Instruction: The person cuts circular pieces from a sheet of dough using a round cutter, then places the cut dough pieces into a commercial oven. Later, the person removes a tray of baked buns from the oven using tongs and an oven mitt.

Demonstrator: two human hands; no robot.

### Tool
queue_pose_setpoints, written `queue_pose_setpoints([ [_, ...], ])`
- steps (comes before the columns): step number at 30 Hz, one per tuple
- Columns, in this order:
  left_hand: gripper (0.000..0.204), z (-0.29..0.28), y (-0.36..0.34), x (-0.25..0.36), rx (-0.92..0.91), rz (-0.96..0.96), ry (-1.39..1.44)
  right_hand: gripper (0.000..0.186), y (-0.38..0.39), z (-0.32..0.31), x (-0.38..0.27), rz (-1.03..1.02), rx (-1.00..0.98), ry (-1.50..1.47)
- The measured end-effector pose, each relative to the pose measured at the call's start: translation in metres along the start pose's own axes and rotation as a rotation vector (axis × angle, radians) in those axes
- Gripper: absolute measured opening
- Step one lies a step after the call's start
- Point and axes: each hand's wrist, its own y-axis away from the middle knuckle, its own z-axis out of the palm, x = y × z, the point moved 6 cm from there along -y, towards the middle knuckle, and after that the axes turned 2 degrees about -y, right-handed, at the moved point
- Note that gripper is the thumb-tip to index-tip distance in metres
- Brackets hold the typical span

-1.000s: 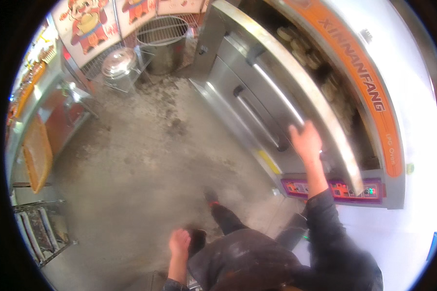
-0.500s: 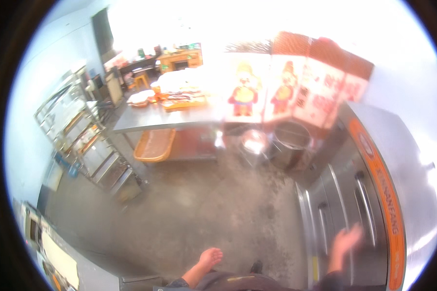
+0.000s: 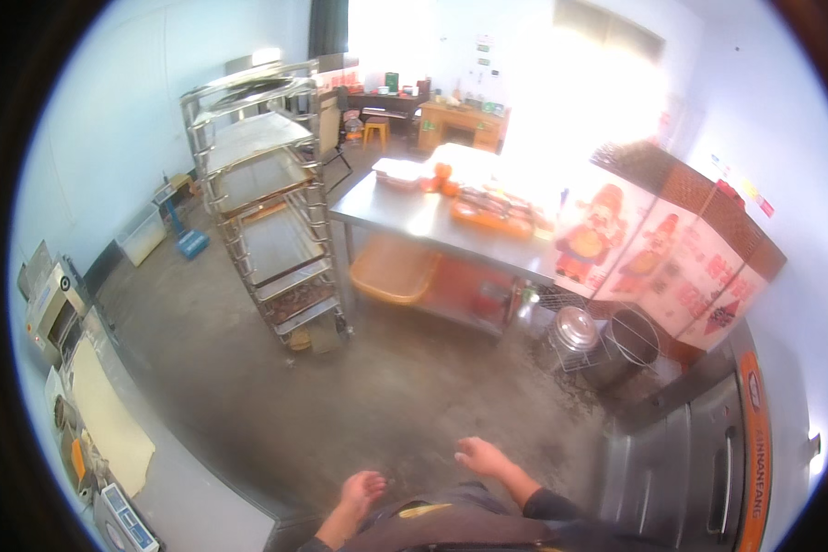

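Both hands hang in front of my body, low in the picture, with the floor beneath them. My left hand (image 3: 362,492) is loosely bent and looks open, with nothing in it. A little farther out, my right hand (image 3: 480,454) reaches inward across my front. It also looks open and holds nothing, though blur softens its fingers. Neither hand touches anything. To the right stands a steel deck oven (image 3: 676,460) with an orange strip (image 3: 754,451) along its edge, apart from my right hand. A dark apron (image 3: 455,523) covers my front.
A wheeled tray rack (image 3: 271,221) stands ahead left, beside a steel table (image 3: 377,198) carrying orange trays. Below it sits a yellow basket (image 3: 394,269). A lidded pot (image 3: 576,329) and printed folding screen (image 3: 616,235) are right. Dough (image 3: 110,419) and scales (image 3: 124,517) lie on the left worktop.
The view has swung left, shifting the rack and table rightward in the picture. My right hand has left the oven's front and come in toward my left hand.
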Motion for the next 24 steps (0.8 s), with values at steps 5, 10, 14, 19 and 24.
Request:
queue_pose_setpoints([
  [5,0.026,-0.144,-0.027,0.089,0.345,0.071,0.165,0.053,-0.134,0.016,-0.051,-0.09,-0.212,0.279],
  [10,0.029,-0.225,-0.046,0.146,0.463,0.108,-0.088,0.055,-0.303,0.078,-0.22,-0.393,-0.466,0.377],
  [14,0.031,-0.2,-0.069,0.258,0.339,0.222,-0.826,0.063,-0.408,0.153,-0.401,-0.713,-0.695,0.228],
  [19,0.029,-0.252,-0.029,0.382,0.411,0.607,-1.245,0.06,-0.372,0.259,-0.655,-1.265,-1.268,0.041],
  [24,0.026,-0.328,-0.049,0.413,0.544,0.424,-1.145,0.063,-0.281,0.342,-0.765,-1.459,-1.972,0.255],
])
